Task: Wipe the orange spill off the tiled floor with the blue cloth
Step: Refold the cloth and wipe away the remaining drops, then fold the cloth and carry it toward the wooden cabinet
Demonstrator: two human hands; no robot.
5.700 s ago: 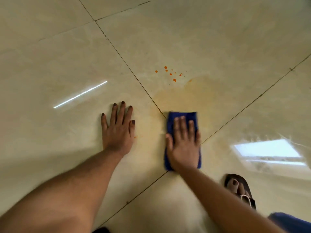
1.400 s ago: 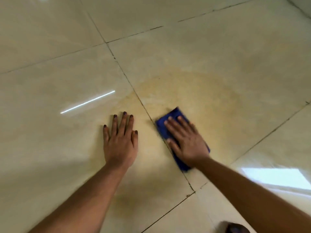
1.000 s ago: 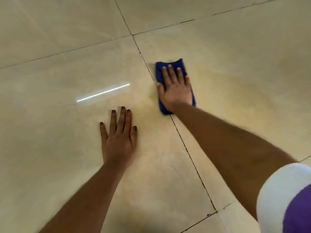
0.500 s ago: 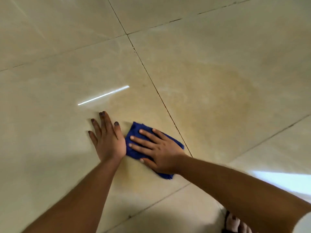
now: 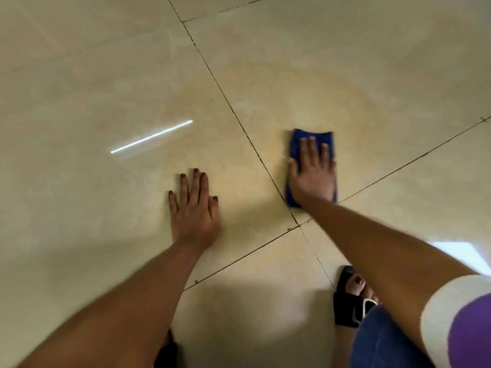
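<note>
Two hands flat on tiled floor (image 5: 79, 208). Right hand (image 5: 313, 176) presses, fingers spread, on folded blue cloth (image 5: 295, 142), just right of grout line. Left hand (image 5: 193, 211) open-palmed, holding nothing. Faint orange smear (image 5: 265, 123) around cloth.

The glossy beige floor (image 5: 345, 62) carries a faint orange smear (image 5: 332, 107) beyond the right fingers (image 5: 312, 150), which lie flat on the cloth (image 5: 296, 144); the left hand (image 5: 192, 208) rests flat nearby.
</note>
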